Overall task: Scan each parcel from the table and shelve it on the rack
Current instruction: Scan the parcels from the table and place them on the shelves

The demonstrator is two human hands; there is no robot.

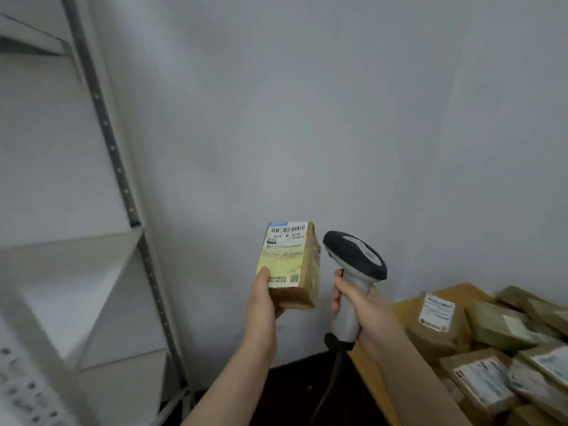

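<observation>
The wall [307, 103], plain and grey, stands behind both grips and fills most of the view. The rack [123, 186] is located well to the left of the left-hand grip; its perforated metal upright leans across the view, and its pale shelves are seen above and below grip level. The table [405, 305] is located to the right of the right-hand grip and below it, and a corner of its wooden top is exposed. Loose parcels [479, 376], brown and bearing white labels, are piled on the table, well apart from the left-hand grip. The scanner [350, 287] is held upright by its grey handle in the right hand [365, 312], whose fingers are wrapped fully around it; the dark scanner head sits above the grip and is turned toward the left-hand grip. The cable [333, 376] hangs from the handle base below the grip. One parcel [309, 272] is held upright at its lower end in the left hand [262, 298], with the thumb laid on the front face and the fingers behind. The parcel is just beside the scanner head and apart from it. Its label [284, 247], with a barcode at the top, lies above the thumb and faces the camera.
</observation>
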